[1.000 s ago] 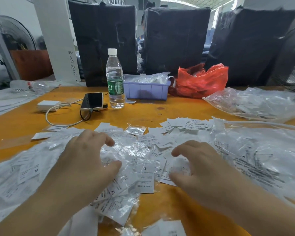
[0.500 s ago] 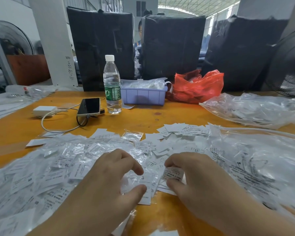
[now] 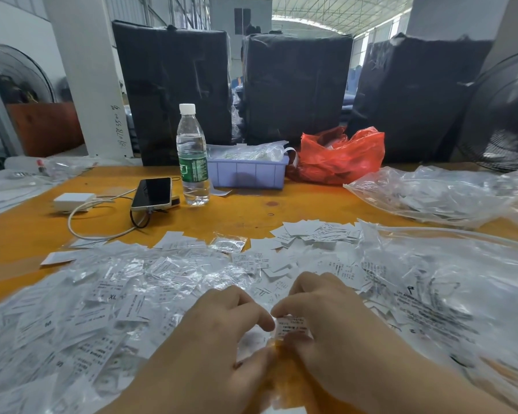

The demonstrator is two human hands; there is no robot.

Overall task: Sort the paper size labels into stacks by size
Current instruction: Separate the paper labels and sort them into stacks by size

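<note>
Together, the left hand [image 3: 219, 333] and right hand [image 3: 326, 318] pinch one paper label [image 3: 292, 325] between them, loose labels [image 3: 108, 297] heaped to the left hand's left.

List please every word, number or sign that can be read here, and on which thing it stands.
"XL": paper label in the left pile.
"S": label beyond the hands.
"S": neighbouring label.
Handwritten digits on the white pillar: too unclear to read surely.
Green bottle label, print on the label in the right hand, the clear bag: too small or blurred.
</note>
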